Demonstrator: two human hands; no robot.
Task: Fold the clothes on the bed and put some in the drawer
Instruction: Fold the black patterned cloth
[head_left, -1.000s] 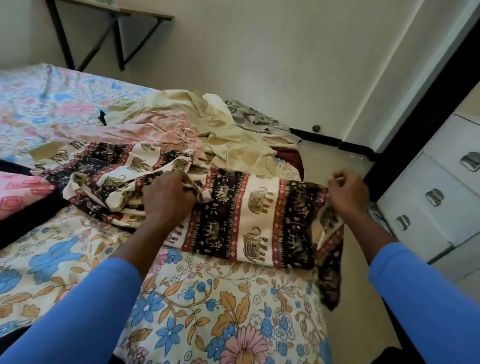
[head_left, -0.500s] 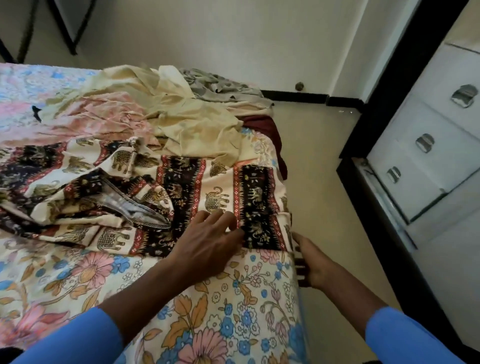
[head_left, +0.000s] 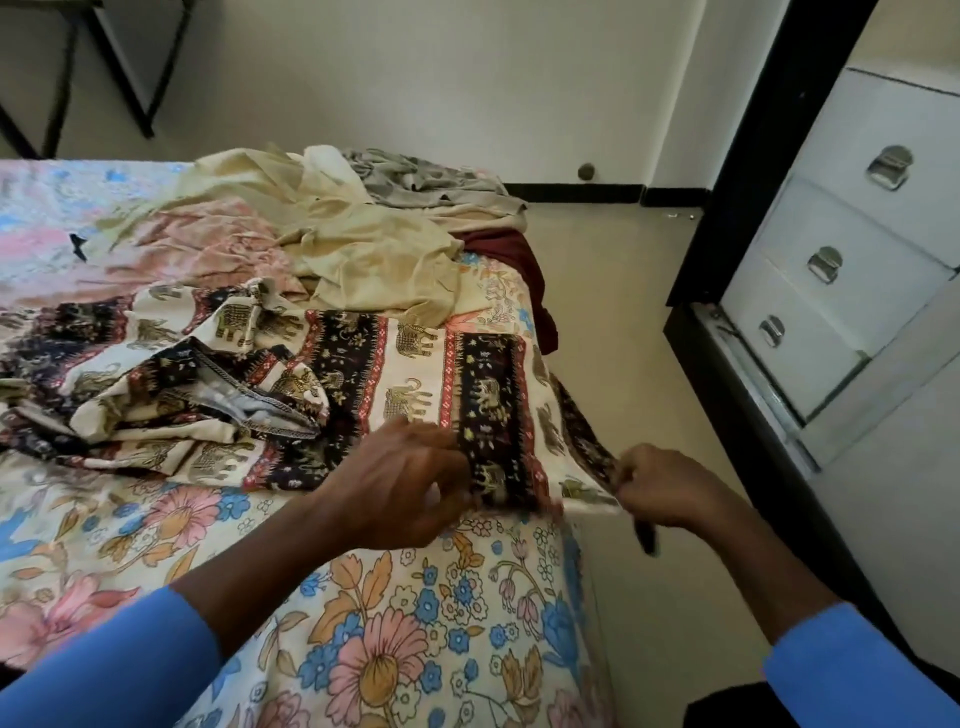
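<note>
An elephant-print garment (head_left: 415, 374) in black, cream and red lies spread across the bed (head_left: 395, 634), its left part bunched up. My left hand (head_left: 400, 483) pinches its near hem by the black band. My right hand (head_left: 660, 486) grips the garment's right corner at the bed's edge and holds it taut. A dark strip hangs below my right hand. The white drawers (head_left: 831, 270) stand shut at the right.
A cream garment (head_left: 363, 244), a pink cloth (head_left: 208, 249), a grey garment (head_left: 415, 179) and a maroon cloth (head_left: 514, 260) lie piled at the bed's far end. Bare floor (head_left: 623, 322) runs between bed and drawer unit. A black-legged table stands at the back left.
My left hand went from lying flat on the garment to pinching its near hem. My right hand rose from below the bed's edge and took hold of the right corner.
</note>
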